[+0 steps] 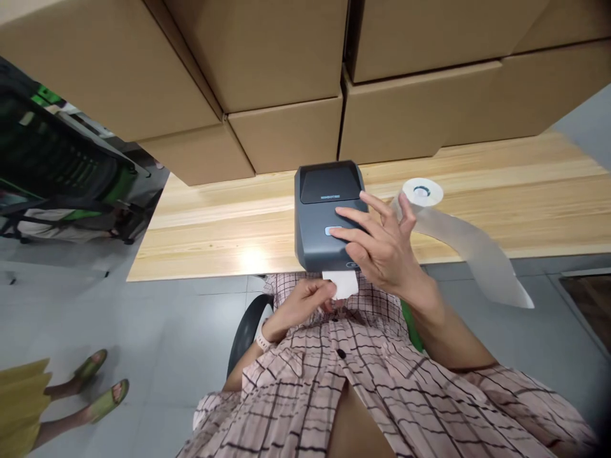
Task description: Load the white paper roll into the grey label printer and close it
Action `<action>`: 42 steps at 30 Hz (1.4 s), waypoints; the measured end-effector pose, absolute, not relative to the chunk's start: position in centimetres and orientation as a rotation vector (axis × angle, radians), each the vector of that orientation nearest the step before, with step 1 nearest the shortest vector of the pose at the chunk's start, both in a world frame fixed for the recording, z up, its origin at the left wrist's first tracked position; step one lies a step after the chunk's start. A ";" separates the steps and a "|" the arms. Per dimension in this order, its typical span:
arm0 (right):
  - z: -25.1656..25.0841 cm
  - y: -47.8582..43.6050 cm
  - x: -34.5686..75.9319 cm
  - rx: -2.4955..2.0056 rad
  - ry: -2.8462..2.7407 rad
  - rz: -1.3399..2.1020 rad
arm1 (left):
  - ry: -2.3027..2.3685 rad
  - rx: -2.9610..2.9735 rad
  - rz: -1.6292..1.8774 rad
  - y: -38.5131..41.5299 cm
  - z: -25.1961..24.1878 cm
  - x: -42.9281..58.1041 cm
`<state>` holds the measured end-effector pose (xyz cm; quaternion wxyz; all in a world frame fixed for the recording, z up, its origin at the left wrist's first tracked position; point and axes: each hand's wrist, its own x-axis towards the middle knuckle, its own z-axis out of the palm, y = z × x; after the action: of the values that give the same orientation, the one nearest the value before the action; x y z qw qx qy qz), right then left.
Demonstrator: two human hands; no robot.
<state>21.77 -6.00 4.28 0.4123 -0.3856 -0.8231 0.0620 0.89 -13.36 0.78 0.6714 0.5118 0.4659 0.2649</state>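
A dark grey label printer (321,210) sits at the front edge of a light wooden table (214,242). My right hand (382,245) rests on its top with fingers spread, one fingertip on the small light button. A white label (341,283) sticks out of the printer's front slot. My left hand (305,300) is below the printer, fingers curled, pinching the label's left edge. A roll of white label paper (422,192) stands to the right of the printer, and its loose strip (482,254) trails over the table edge.
Several stacked cardboard boxes (286,76) fill the back of the table. A black and green chair (62,165) stands at the left. Another person's feet in green sandals (98,381) are on the grey floor at lower left.
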 end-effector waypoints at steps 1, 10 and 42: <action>4.7 -5.9 21.7 -0.972 -2.100 0.157 | 1.070 1.146 0.618 -13.4 0.7 0.1; 0.9 -5.4 22.2 -0.900 -1.666 0.561 | 1.393 1.199 1.531 -11.8 1.9 -1.6; 5.2 2.5 20.0 -0.864 -2.616 0.539 | 1.160 1.256 1.331 -0.2 1.6 -0.5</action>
<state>20.02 2.50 5.17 0.1663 -0.3034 -0.9189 0.1894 -0.53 -0.17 1.56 0.4683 0.5122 0.4731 0.5426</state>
